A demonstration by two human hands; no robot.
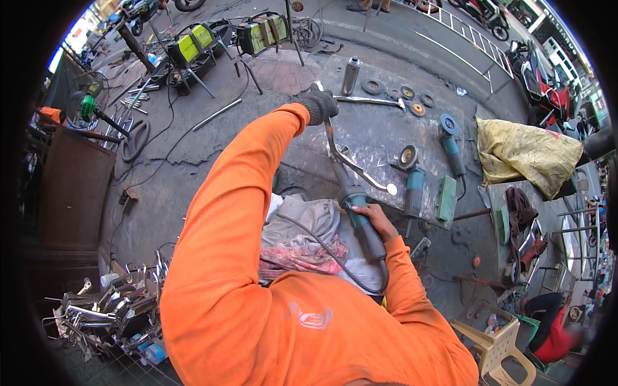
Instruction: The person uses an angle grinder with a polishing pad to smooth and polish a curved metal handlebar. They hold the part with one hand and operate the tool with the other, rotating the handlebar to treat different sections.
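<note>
My left hand (317, 106), in a dark work glove, is closed around the upper end of a bent metal lever (360, 172). The lever curves down and right to a small round flat end, passing close to the nose of a power tool. My bare right hand (380, 222) wraps the teal body of this corded grinder (360, 217), which lies over my lap with its black nose pointing away. Whether its tip touches the lever cannot be made out. Beyond my gloved hand, another shiny metal lever (370, 101) lies on the dark metal work table (380, 138).
Two more grinders (415, 186) (453, 151), a green block (447, 199), several abrasive discs (407, 92) and a spray can (351, 76) stand right and ahead. Yellow-green welding machines (193, 45) sit far left. Metal parts (109, 312) pile lower left; a plastic chair (499, 350) stands lower right.
</note>
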